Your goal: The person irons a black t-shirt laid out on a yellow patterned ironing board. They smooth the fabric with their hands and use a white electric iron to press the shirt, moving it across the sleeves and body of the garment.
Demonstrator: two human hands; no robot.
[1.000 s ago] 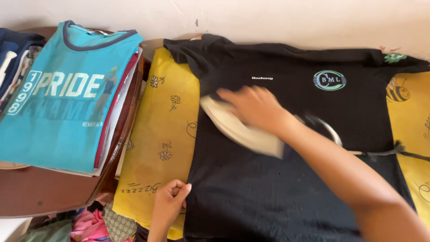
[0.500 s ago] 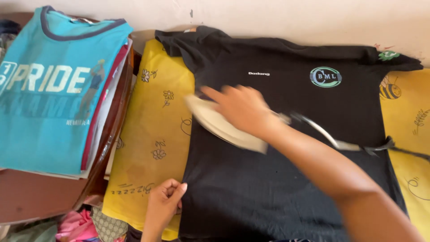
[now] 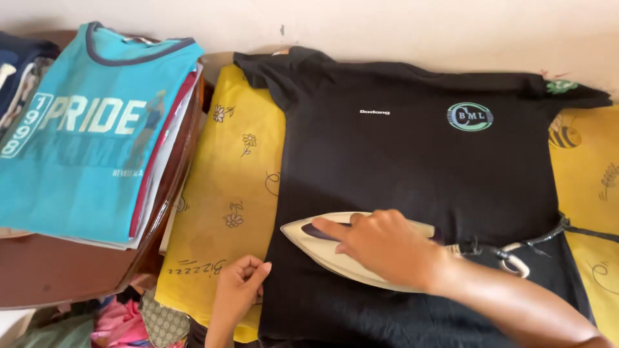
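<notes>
**Ironing black shirt: lower hem in hand, upper part looks flat**

Left hand (image 3: 237, 283) at 7 o'clock pinches the hem edge of the black t-shirt (image 3: 412, 161), spread on the yellow cloth (image 3: 238, 174). Right hand (image 3: 380, 245) wraps the cream iron (image 3: 309, 235) at 6 o'clock, nose toward 9. Chest at 12 looks smooth. Folded stack, teal shirt (image 3: 90, 142) on top, sits at 10.

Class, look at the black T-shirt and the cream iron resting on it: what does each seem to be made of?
Black short-sleeved T-shirt: soft matte knit, probably cotton or a blend; it lies limp and flat.
Cream pointed iron under the right hand: smooth, slightly glossy body, likely plastic; its soleplate is hidden.
</notes>
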